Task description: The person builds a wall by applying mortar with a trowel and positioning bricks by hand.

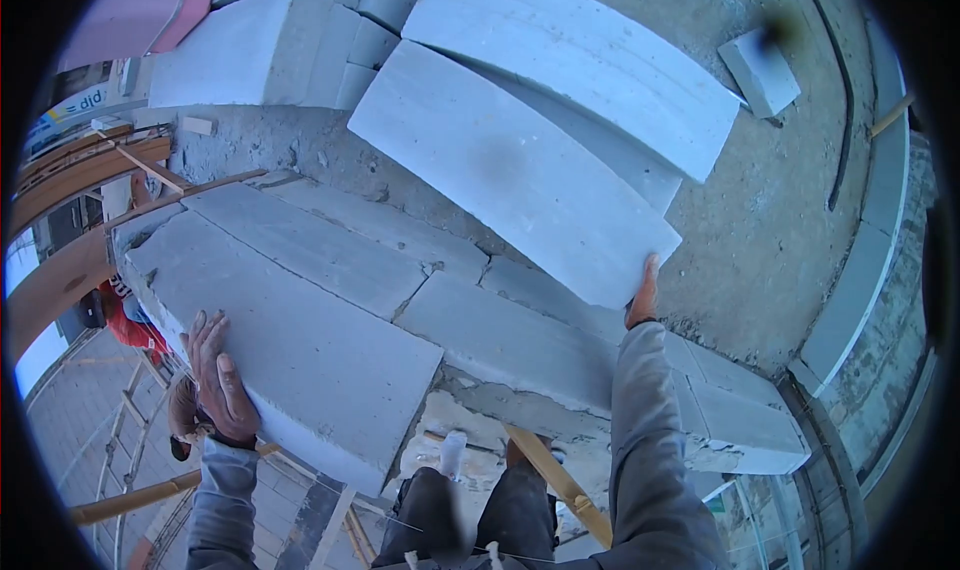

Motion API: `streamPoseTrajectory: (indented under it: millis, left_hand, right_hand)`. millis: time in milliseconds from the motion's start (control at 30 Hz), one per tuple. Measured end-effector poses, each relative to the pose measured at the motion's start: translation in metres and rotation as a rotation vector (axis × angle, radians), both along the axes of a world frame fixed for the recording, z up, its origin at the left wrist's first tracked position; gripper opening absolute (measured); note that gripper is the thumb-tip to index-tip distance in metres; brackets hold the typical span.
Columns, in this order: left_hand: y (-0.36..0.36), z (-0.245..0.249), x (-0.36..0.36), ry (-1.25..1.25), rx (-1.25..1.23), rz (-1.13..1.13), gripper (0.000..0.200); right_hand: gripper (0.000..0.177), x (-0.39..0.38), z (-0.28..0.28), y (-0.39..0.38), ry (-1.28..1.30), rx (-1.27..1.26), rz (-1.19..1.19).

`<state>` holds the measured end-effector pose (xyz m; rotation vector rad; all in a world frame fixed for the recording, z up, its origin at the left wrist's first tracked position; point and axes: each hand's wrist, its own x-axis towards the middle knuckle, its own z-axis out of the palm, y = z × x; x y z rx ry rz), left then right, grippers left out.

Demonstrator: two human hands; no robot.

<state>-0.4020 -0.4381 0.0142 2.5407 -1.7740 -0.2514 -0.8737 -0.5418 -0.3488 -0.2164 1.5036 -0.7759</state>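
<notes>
1. The right hand (643,295) presses on the near corner of a big block (520,170) at 3 o'clock. Its fingers are hidden, so I cannot tell how they grip.
2. The big block lies slanted, its near corner over the wall (520,335) and its far end toward 12 o'clock.
3. The left hand (215,380) lies flat with fingers spread on the outer edge of a wall block (300,340) at 8 o'clock.
4. Past that edge there is a long drop, with a scaffold (120,440) and a person in red (128,322) below.
5. There is open floor (760,220) at 2 o'clock.
6. A second block (580,60) lies just behind the big one, touching it. A small block piece (760,70) sits apart at 1 o'clock.
7. A wooden strip (555,480) leans by the person's legs at 6 o'clock.
8. The blocks are pale grey, flat-sided and chalky. The floor is rough and dusty.
</notes>
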Motion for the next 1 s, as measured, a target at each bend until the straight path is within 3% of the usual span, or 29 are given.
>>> streamPoseTrajectory:
  millis: [267,333,367,433,533,667,733,767,833,1000]
  left_hand:
    - [0.000,0.000,0.001,0.003,-0.006,0.002,0.049]
    - [0.001,0.003,0.001,0.007,0.018,0.000,0.048]
    - [0.001,0.003,0.001,0.009,0.022,0.003,0.048]
    - [-0.002,0.003,0.001,0.021,0.023,0.001,0.048]
    - [-0.003,0.007,-0.001,0.017,0.016,-0.003,0.049]
    - [-0.006,0.003,0.000,0.013,0.003,0.013,0.050]
    - [-0.005,0.002,-0.001,0.015,0.022,0.020,0.051]
    - [-0.006,0.000,0.000,0.001,0.022,0.027,0.052]
    - [-0.005,0.002,-0.002,-0.017,0.056,0.035,0.055]
    - [-0.003,-0.001,0.004,-0.023,0.056,0.019,0.055]
  right_hand:
    - [0.083,-0.028,0.035,-0.042,0.028,0.036,0.104]
    - [0.081,-0.033,0.046,-0.041,-0.081,0.148,0.115]
    - [0.081,-0.034,0.054,-0.042,-0.070,0.149,0.124]
    - [0.079,-0.033,0.072,-0.038,0.008,0.431,0.228]
    - [0.078,-0.028,0.076,-0.041,0.101,0.552,0.223]
    - [0.082,-0.069,0.037,-0.072,-0.037,0.625,0.320]
    - [0.076,-0.091,-0.016,-0.080,-0.022,0.287,0.393]
    - [0.076,-0.085,-0.007,-0.094,-0.026,0.298,0.389]
    - [0.075,-0.073,0.053,-0.123,-0.112,0.575,0.593]
    - [0.063,-0.124,0.004,-0.154,-0.140,0.689,0.567]
